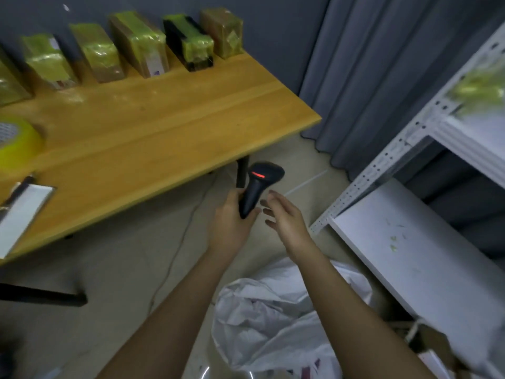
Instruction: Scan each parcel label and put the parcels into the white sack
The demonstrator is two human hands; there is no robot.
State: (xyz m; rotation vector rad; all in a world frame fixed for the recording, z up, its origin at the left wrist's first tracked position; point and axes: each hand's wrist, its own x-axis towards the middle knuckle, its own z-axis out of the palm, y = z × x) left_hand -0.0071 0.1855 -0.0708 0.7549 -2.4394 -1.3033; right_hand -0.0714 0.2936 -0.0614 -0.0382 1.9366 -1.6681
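Note:
My left hand (231, 222) grips the handle of a black barcode scanner (258, 186), held upright off the table's right end with a red light showing on its head. My right hand (284, 214) hovers just right of the scanner with fingers spread, holding nothing. Several parcels (139, 42) wrapped in yellow-green tape stand in a row along the back of the wooden table (164, 127). The white sack (273, 318) lies crumpled and open on the floor below my arms.
A roll of yellow tape (16, 143) and a white clipboard-like pad (21, 212) lie at the table's left. A white metal shelf unit (410, 242) stands at the right. Grey curtains (382, 64) hang behind. A cable (175, 255) runs across the floor.

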